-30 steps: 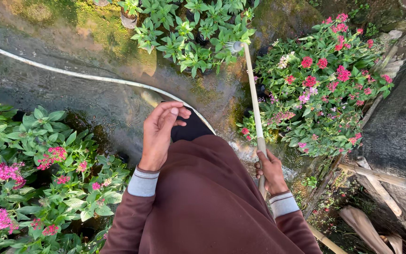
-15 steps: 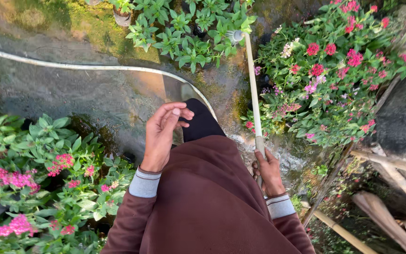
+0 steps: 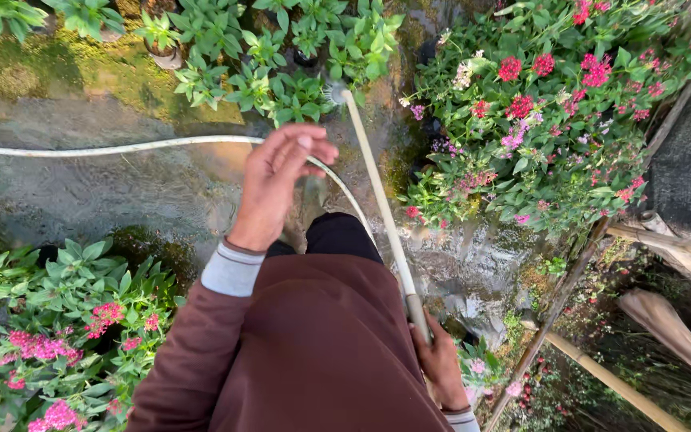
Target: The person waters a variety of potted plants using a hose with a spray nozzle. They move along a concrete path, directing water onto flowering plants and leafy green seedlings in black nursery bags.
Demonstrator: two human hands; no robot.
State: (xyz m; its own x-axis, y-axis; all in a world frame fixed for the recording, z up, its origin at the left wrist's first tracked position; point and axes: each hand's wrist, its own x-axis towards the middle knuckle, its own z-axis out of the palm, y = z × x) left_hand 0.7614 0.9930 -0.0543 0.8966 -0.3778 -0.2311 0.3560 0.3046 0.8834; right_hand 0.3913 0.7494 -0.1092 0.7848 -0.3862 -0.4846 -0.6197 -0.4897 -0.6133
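Hose (image 3: 121,148) lay across wet ground ahead, leafy plants (image 3: 281,56) beyond it, flowering plants (image 3: 553,112) right, more flowers (image 3: 49,344) near left.

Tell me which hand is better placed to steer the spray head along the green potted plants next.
Probably the right. The right hand already grips the base of the long watering wand, whose spray head sits over the green potted plants. The left hand hangs empty above the wet path, near the white hose.
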